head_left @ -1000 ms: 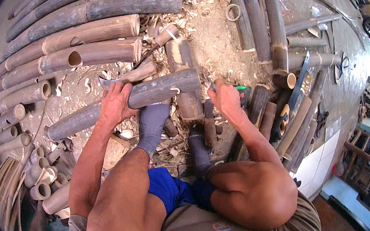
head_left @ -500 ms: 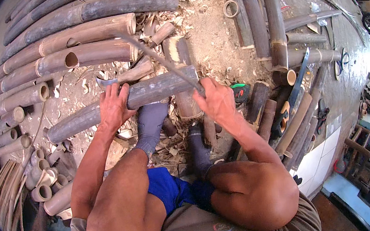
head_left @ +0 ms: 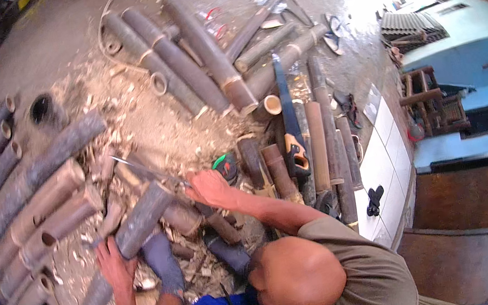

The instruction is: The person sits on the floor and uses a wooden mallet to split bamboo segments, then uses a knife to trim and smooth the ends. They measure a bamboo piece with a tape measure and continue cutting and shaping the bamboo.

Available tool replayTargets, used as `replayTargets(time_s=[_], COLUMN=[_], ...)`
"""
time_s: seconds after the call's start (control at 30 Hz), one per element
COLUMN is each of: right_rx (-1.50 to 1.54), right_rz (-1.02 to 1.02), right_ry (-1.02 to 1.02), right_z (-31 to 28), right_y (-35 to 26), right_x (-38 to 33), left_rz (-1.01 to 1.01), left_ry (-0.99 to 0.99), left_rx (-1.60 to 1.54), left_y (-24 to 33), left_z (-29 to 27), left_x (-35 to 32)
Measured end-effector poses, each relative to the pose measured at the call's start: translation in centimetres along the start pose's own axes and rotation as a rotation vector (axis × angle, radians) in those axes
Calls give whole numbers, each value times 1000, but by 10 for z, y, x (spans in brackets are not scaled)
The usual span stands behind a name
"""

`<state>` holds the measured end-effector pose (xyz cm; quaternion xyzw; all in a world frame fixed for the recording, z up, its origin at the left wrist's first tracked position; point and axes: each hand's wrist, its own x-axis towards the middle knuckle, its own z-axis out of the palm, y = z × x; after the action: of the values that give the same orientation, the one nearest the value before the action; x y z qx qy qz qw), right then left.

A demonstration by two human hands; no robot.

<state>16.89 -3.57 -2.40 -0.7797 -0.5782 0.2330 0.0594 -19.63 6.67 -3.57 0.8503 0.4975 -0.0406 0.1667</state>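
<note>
A dark bamboo tube (head_left: 144,219) lies slanting in front of me, its cut end up to the right. My left hand (head_left: 115,267) is closed over its middle, pressing down from the near left side. My right hand (head_left: 208,188) is closed round the end of a long, narrow metal tool (head_left: 146,169), like a thin blade. This tool extends left just beyond the tube's far end; whether they touch I cannot tell. A grey-socked foot (head_left: 163,264) is beside the tube. Under its far end is a thicker bamboo piece (head_left: 181,217).
Several bamboo tubes (head_left: 41,175) lie at the left, more (head_left: 205,52) at the far middle. A handsaw (head_left: 295,145) with an orange-and-black handle rests among bamboo pieces at the right. Near my right hand is a green-and-black tape measure (head_left: 225,166). Shavings (head_left: 108,115) litter the floor.
My view has swung to the right, so the floor and bamboo appear turned and shifted left. Both hands keep their holds on the tube and the narrow metal tool.
</note>
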Motion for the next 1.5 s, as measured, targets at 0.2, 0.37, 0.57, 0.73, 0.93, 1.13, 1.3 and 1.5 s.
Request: replayTargets(time_s=[0.2, 0.37, 0.57, 0.73, 0.93, 1.13, 1.3, 1.5], right_rx=[238, 203, 119, 127, 103, -59, 80, -21], right_rz=[-87, -21, -65, -74, -186, -76, -231, -107], right_ry=[141, 276, 299, 194, 156, 76, 170, 58], right_z=[17, 29, 27, 5, -4, 13, -10, -4], right_y=[3, 2, 16, -11, -33, -16, -47, -34], right_x=[-32, -32, -33, -27, -19, -6, -14, -10], left_rz=[24, 34, 26, -18, 44, 50, 42, 39], left_ry=[-198, -20, -211, -310, -287, -289, -320, -288], left_rx=[-197, -5, -60, -166, -258, -240, -264, -259], left_y=[-5, -3, -12, -6, -8, -11, -14, -14], left_z=[-8, -7, -26, -36, -36, -29, -31, -32], left_x=[16, 5, 24, 27, 29, 34, 32, 34])
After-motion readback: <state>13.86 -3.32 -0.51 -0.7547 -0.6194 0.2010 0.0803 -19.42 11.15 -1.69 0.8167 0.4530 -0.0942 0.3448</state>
